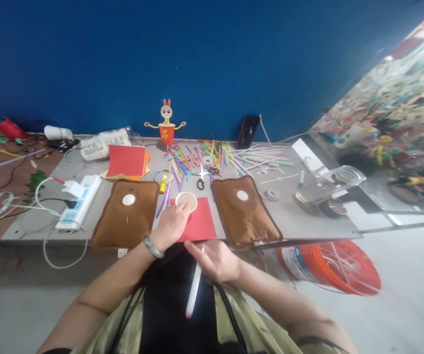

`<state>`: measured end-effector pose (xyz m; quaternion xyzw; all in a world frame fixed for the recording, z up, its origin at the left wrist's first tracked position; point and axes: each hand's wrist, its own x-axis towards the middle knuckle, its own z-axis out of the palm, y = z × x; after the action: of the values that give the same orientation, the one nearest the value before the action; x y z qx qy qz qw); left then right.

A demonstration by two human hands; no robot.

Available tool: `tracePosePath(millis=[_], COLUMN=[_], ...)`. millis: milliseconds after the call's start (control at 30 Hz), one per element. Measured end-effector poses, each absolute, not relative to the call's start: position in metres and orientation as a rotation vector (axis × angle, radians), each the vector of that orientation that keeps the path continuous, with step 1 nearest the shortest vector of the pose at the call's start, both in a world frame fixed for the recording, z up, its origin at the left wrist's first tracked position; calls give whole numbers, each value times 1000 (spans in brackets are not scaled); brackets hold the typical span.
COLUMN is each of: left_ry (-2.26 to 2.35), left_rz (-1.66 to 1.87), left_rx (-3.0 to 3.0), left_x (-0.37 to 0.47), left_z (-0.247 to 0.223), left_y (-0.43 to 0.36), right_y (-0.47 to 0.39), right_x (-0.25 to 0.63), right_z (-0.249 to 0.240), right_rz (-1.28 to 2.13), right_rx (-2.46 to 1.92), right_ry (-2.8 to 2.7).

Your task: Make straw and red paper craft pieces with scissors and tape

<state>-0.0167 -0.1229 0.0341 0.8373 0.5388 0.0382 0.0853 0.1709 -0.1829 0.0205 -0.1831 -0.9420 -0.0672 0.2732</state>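
My left hand [173, 223] has its fingers on a round white cup or disc [186, 200], whose lower edge they cover. That round piece rests on a red paper sheet [203, 222] at the table's front edge. In my right hand [217, 260] is a white pen [194, 290] with a pink end pointing down toward my lap; the hand is just in front of the sheet. Brown cushioned pads lie on both sides, one on the left [126, 216] and one on the right [244, 211]. Black-handled scissors [201, 183] lie behind the paper.
Colourful pipe cleaners [215, 152] are spread behind, beside a red cup with a rabbit figure [166, 133]. A power strip [79, 204] and red papers [126, 161] are left; a phone [248, 132], a clear jar [331, 184] and an orange bucket [307, 263] are right.
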Motion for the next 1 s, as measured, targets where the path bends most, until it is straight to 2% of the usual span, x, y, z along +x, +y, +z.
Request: tracePosePath(millis=[333, 700, 1000], left_ry=[1613, 1621, 1573], left_rz=[91, 94, 117], left_rx=[2514, 2516, 2498], left_x=[-16, -16, -17], left_z=[38, 36, 33], left_y=[-125, -125, -126], right_y=[-196, -197, -159], right_x=[149, 125, 147], right_z=[12, 36, 39], right_rz=[152, 148, 69], right_rx=[-267, -93, -885], right_ry=[-2466, -2473, -2066])
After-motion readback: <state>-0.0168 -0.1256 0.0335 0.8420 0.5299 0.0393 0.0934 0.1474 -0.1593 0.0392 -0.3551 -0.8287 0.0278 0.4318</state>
